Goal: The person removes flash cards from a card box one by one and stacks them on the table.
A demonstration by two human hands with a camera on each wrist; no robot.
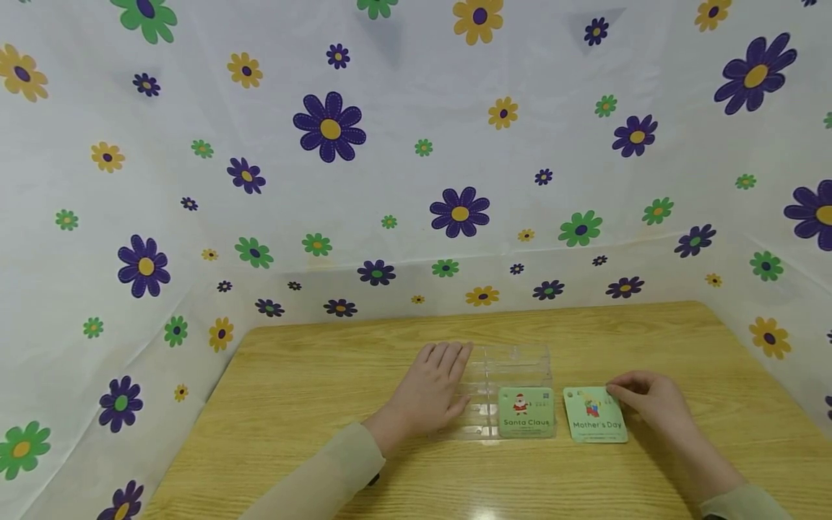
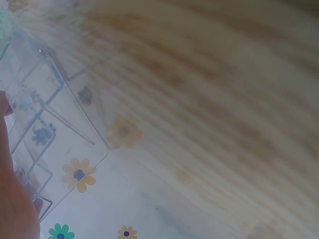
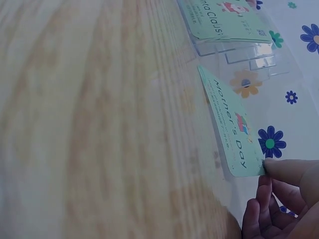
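Note:
A clear plastic rack with stepped compartments (image 1: pixel 520 374) stands on the table. My left hand (image 1: pixel 429 390) rests on its left side, fingers extended together and thumb apart. In the rack's front right compartment sits a green "Santa Claus" card (image 1: pixel 526 413). To the right of the rack, my right hand (image 1: pixel 653 404) pinches a green "Mother's Day" card (image 1: pixel 596 415) by its upper right corner between thumb and fingers. The right wrist view shows this card (image 3: pixel 232 129) tilted, printed side visible, beside the rack. The left wrist view catches only part of the left hand (image 2: pixel 15 194) along the rack.
The wood-grain table (image 1: pixel 292 404) extends to both sides of the rack. A white cloth (image 1: pixel 390 173) printed with purple, green and yellow flowers hangs behind the table and along its left and right sides.

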